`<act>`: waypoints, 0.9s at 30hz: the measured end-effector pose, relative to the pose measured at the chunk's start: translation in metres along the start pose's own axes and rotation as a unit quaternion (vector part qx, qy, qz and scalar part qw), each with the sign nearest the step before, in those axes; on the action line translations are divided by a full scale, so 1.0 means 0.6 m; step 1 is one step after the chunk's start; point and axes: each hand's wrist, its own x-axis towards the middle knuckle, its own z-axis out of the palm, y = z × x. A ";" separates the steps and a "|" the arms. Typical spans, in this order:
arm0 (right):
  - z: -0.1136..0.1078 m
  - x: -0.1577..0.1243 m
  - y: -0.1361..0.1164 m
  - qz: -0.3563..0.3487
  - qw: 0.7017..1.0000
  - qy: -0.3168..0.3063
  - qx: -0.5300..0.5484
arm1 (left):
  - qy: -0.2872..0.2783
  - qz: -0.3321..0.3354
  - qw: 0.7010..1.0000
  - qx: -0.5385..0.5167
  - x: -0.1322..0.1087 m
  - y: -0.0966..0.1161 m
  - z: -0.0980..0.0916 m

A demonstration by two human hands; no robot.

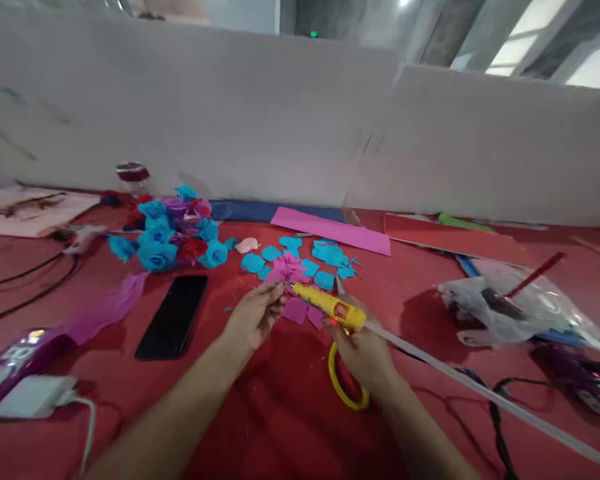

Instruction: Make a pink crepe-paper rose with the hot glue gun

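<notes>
Head view: my right hand (367, 347) clasps glue gun (333, 307); left hand (255, 315), can't tell grip; pink petals (295, 311) probably light, fragile, best taken by edges.

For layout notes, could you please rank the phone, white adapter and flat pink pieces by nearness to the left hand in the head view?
1. Flat pink pieces, right of the left hand
2. Phone, on its left
3. White adapter, far left

A black rectangular smartphone (173, 319) lies flat (its screen dark) on the red desk (275, 400), near a white plastic charger (33, 397) with a white cable (93, 421). A clear jar (139, 187) stands before the pale upright partition (230, 113).
</notes>
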 end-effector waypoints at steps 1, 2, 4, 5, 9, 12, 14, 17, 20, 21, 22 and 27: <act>0.000 0.000 0.001 -0.004 1.000 0.004 -0.012 | 0.000 -0.003 1.000 0.008 -0.001 0.001 0.001; 0.000 0.000 0.001 -0.007 1.000 0.006 -0.023 | 0.001 -0.005 1.000 0.015 -0.002 0.001 0.001; 0.000 0.001 0.002 -0.010 0.999 0.008 -0.041 | 0.003 -0.008 1.000 0.026 -0.003 0.001 0.002; 0.000 0.001 0.002 -0.012 0.999 0.006 -0.049 | 0.004 -0.008 0.999 0.031 -0.004 0.001 0.002; 0.002 0.002 0.000 0.004 0.998 0.001 -0.062 | 0.013 -0.005 0.999 0.036 -0.006 0.000 0.004; 0.003 0.002 0.000 0.017 0.998 0.000 -0.060 | 0.015 -0.001 0.999 0.036 -0.008 0.000 0.006; 0.004 0.002 0.001 0.020 0.998 -0.001 -0.061 | 0.013 0.001 0.999 0.037 -0.009 0.000 0.008; 0.005 0.003 0.001 0.020 0.998 -0.004 -0.064 | 0.020 0.001 0.999 0.039 -0.010 0.002 0.011; 0.004 0.004 0.000 0.018 0.998 0.002 -0.060 | 0.021 0.003 0.999 0.039 -0.010 0.002 0.012; 0.004 0.005 -0.001 0.018 0.998 0.004 -0.058 | 0.018 0.004 0.999 0.039 -0.010 0.002 0.012; 0.003 0.005 -0.002 0.018 0.998 0.006 -0.057 | 0.016 0.004 0.999 0.039 -0.010 0.002 0.012; 0.004 0.004 -0.001 0.020 0.998 0.001 -0.061 | 0.018 0.004 0.999 0.038 -0.009 0.003 0.012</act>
